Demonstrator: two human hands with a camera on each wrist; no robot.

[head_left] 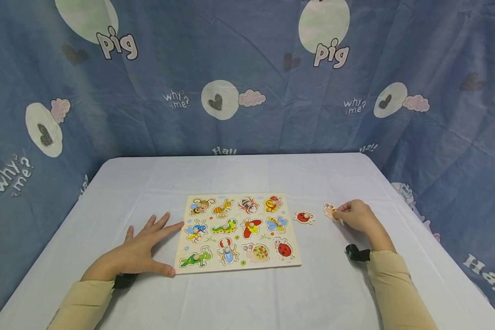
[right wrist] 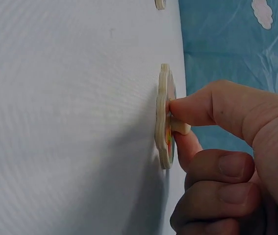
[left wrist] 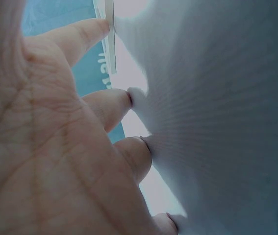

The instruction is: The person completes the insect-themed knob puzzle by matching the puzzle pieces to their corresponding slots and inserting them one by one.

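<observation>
A wooden insect puzzle board [head_left: 241,238] lies on the white table, filled with colourful bug pictures, most bearing round knobs. The snail picture [head_left: 255,252] and the ladybug picture [head_left: 283,249] in its lower right show no knob. My left hand [head_left: 138,252] is spread at the board's left side, its index finger and thumb touching the edge; other fingertips rest on the cloth in the left wrist view. Right of the board, my right hand [head_left: 356,215] pinches the knob of a snail puzzle piece [right wrist: 162,117], close above the cloth. A ladybug puzzle piece [head_left: 304,217] lies between board and hand.
White cloth [head_left: 239,302] covers the table. Behind it and at both sides hangs a blue printed curtain [head_left: 247,128]. A black strap mount [head_left: 357,253] sits at my right wrist, and another dark one [head_left: 125,280] at my left.
</observation>
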